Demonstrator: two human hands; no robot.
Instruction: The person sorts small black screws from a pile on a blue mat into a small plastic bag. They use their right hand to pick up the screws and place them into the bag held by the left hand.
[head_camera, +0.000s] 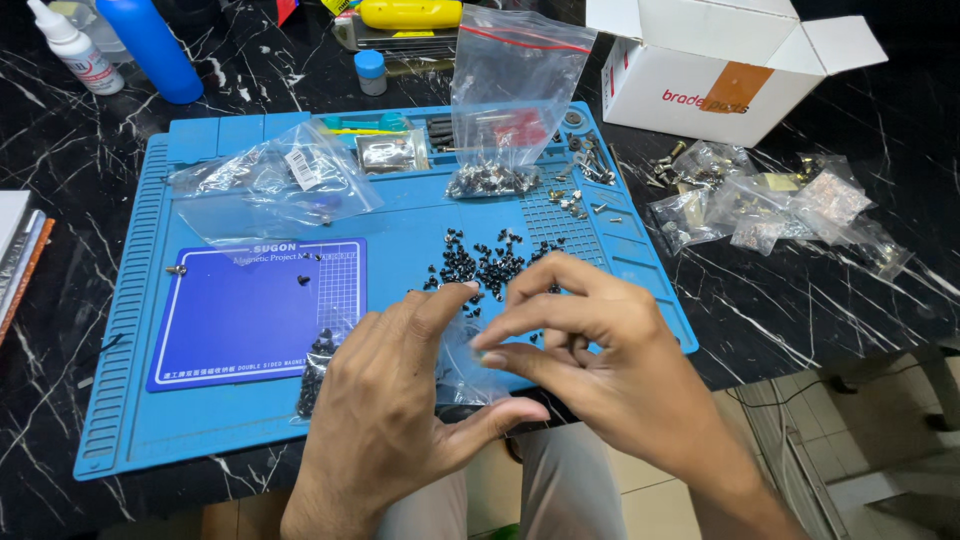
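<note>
Small clear plastic bag (462, 362), crumpled

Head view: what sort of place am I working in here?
Likely a small electronics repair bench: a blue repair mat on a black marble-patterned table, loose small black screws, and clear parts bags.

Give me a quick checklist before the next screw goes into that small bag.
1. Small clear bag held between left hand and right hand: ok.
2. Bag mouth open: cannot tell, plastic blurred.
3. Right fingertips holding a screw: cannot tell.
4. Loose black screws lying on the blue mat just beyond the hands: ok.
5. Big upright bag standing apart from the pile: ok.
</note>
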